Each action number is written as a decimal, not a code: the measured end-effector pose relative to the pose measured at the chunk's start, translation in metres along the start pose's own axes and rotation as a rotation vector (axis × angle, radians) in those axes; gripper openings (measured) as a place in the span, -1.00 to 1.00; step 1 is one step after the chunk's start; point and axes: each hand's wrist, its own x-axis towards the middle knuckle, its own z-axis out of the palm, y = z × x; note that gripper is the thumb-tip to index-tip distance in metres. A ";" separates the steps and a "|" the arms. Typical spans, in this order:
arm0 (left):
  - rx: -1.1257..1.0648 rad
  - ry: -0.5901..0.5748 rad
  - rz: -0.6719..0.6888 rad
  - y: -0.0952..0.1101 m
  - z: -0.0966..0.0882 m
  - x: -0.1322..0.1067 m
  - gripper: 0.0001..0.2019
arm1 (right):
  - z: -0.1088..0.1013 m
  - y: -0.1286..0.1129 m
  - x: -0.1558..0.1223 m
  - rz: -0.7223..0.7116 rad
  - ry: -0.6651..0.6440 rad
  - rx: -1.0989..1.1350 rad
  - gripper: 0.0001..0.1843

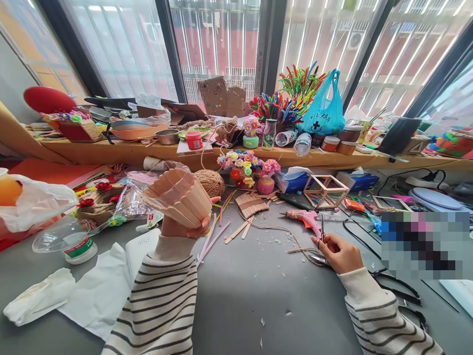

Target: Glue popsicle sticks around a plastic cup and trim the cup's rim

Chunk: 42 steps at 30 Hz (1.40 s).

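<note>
My left hand (197,229) is closed around a tapered cup of wooden craft sticks (179,195), lifted above the table and tilted, with clear plastic showing at its top. My right hand (340,251) pinches a thin dark tool (322,228) that points upward; its exact kind is unclear. Under and beside that hand lie metal blades (318,257). A pink glue gun (305,219) rests just beyond the right fingers. Loose twine (291,234) runs across the table toward the right hand. Between the hands are loose craft sticks (240,230) and a joined row of sticks (252,204).
A twine ball (210,183) and flower pots (266,183) stand behind the cup. A wooden stick frame (327,191) is at the back right. Black loop handles (401,288) lie right of my wrist. White paper (99,291) lies left. A crowded shelf (236,159) runs under the windows.
</note>
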 end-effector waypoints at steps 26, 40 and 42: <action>-0.470 -0.077 0.958 -0.001 0.003 -0.001 -0.24 | 0.002 -0.002 -0.001 -0.034 0.041 0.002 -0.32; -0.026 0.078 0.698 -0.014 0.003 0.009 -0.24 | 0.006 -0.012 0.003 -0.048 -0.045 0.352 -0.51; 0.028 0.067 0.672 -0.019 0.009 0.012 -0.14 | 0.009 -0.029 0.007 -0.013 -0.143 0.518 -0.60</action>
